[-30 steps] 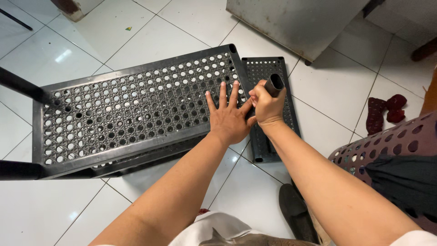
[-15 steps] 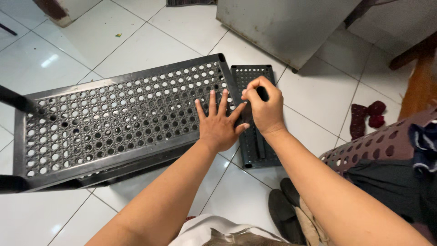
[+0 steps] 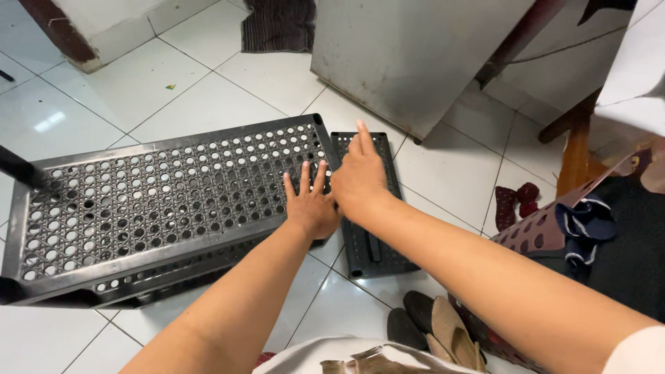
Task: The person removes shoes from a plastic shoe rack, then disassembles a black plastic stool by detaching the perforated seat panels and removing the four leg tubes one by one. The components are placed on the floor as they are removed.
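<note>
Sandals (image 3: pixel 433 325): on the floor tiles, nearest the body. Left hand (image 3: pixel 312 204): flat, fingers spread and released, pressing the black perforated rack (image 3: pixel 159 201) near its right edge. Right hand (image 3: pixel 357 176): just beside it, index finger extended, grasping nothing visible, above the smaller black panel (image 3: pixel 377 246) lying past the rack's end.

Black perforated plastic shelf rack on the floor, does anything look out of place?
Yes. The black perforated plastic shelf rack lies tipped on its side on the white tiled floor, left hand flat on it; a separate black perforated panel lies loose beside it.
</note>
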